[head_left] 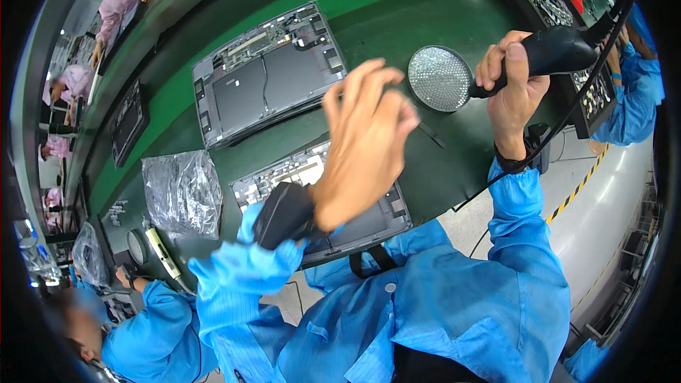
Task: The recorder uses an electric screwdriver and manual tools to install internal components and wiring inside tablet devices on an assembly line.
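My right hand [514, 89] is closed round a black electric screwdriver [546, 53] with a cord. Its tip points left, at the right rim of a round metal dish [440, 78], whose inside is dotted with small shiny bits too fine to tell apart. My left hand [369, 135], slightly blurred, hovers over an opened laptop base [376, 220] at the near table edge. Its fingers are bent and apart, and I see nothing in them. Hand and sleeve hide much of that base. Farther off lies a second opened laptop base [248, 92], apparently on a stack.
A thin dark tool [431, 135] lies below the dish. Crumpled clear plastic [182, 195] and a pale electric screwdriver [163, 252] are to the left, near a co-worker's blue sleeve [152, 323]. Black trays of small parts [543, 0] stand far right. The screwdriver's cord [567, 120] hangs beside my right wrist.
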A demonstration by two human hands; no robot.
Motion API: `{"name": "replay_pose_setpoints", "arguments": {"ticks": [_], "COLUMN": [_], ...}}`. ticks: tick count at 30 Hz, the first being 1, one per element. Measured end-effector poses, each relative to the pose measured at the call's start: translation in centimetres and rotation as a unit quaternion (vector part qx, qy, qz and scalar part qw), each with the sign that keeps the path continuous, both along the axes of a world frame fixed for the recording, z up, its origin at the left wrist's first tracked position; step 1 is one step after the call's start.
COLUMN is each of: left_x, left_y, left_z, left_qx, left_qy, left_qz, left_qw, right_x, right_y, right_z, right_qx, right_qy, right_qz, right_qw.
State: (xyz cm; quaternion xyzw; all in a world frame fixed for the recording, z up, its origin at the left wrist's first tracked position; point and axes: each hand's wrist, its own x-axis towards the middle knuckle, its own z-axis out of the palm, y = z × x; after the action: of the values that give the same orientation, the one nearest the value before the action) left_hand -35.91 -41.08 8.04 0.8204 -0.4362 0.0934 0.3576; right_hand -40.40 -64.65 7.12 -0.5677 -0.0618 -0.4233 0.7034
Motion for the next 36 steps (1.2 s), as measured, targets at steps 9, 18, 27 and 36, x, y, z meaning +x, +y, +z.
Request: {"name": "replay_pose_setpoints", "arguments": {"ticks": [9, 18, 27, 36], "left_x": [4.6, 2.7, -0.2, -2.5], "left_y": [-7.2, -2.0, 5.1, 9.5], "left_z": [-2.4, 1.8, 3.3, -1.7], "left_qx": [-0.041, -0.076, -0.048, 0.007], "left_qy": [0.044, 0.042, 0.070, 0.054], "left_qz": [-0.053, -0.035, 0.037, 0.092], "left_qw": [0.997, 0.996, 0.996, 0.994], "right_x": [0.0, 0.3, -0.1, -0.1], "right_y": [-0.4, 0.1, 0.3, 2.8], "right_z": [-0.8, -1.0, -1.4, 3.5], "right_qx": [-0.005, 0.008, -0.004, -0.018], "right_qy": [0.028, 0.039, 0.047, -0.025], "right_qz": [0.007, 0.007, 0.003, 0.040], "right_qw": [1.000, 0.999, 0.999, 0.999]}}
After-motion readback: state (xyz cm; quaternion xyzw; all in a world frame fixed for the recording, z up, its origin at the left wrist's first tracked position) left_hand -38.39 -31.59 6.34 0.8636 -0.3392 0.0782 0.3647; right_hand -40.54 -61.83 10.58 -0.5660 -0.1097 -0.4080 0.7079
